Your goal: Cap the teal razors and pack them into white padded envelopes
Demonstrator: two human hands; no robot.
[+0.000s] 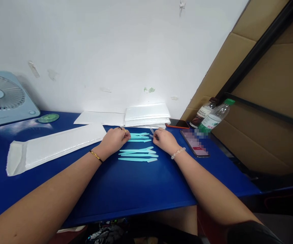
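Several turquoise eyebrow razors [137,159] lie on the blue table in a near group, their handles toward the left. A second group of turquoise razors [139,136] lies just beyond it. My left hand [116,139] is closed at the handle ends of the far group, with fingertips pinched at a razor; its exact grip is partly hidden. Opposite, at the blade ends, my right hand [164,139] is closed with thumb and fingers together. A small translucent plastic strip [151,130] sticks out from its fingertips.
White padded mailers [146,113] are stacked against the wall, and another long mailer [60,149] lies at left. A fan [6,98] and a green disc [48,118] stand farther left. Phones [194,144] and two bottles [212,120] are at right, beside cardboard.
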